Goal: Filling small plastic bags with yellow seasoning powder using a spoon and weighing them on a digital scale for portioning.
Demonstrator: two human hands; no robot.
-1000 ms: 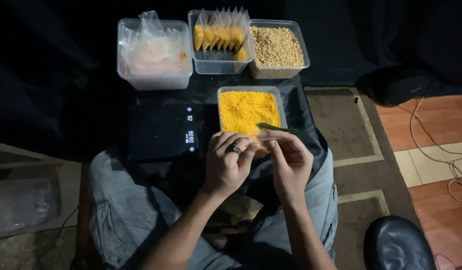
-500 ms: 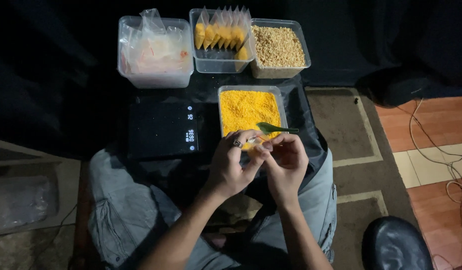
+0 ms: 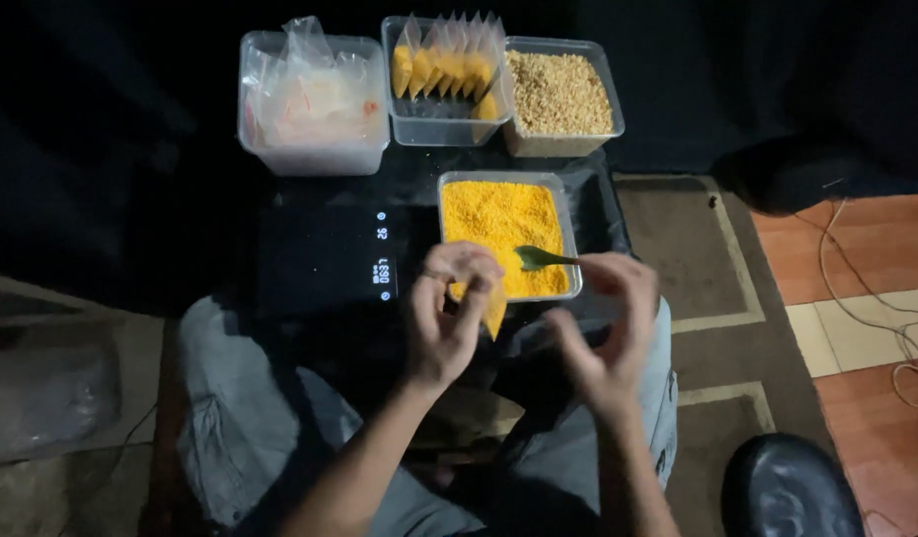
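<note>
Small packet (image 3: 492,310) of yellow powder: pinched in left hand (image 3: 449,318), fingers curled shut on it, just before the yellow-powder tub (image 3: 568,239) | right hand (image 3: 603,333): fingers loosely spread, holding nothing; green spoon (image 3: 538,260) near its fingertips.

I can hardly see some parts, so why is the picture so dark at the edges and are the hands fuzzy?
Head view: light falls only on the middle, on the clear plastic tub of yellow crumbs and the black flat scale with glowing digits; the top and left edges sink into black. The left hand and right hand look slightly smeared, and dim.
</note>
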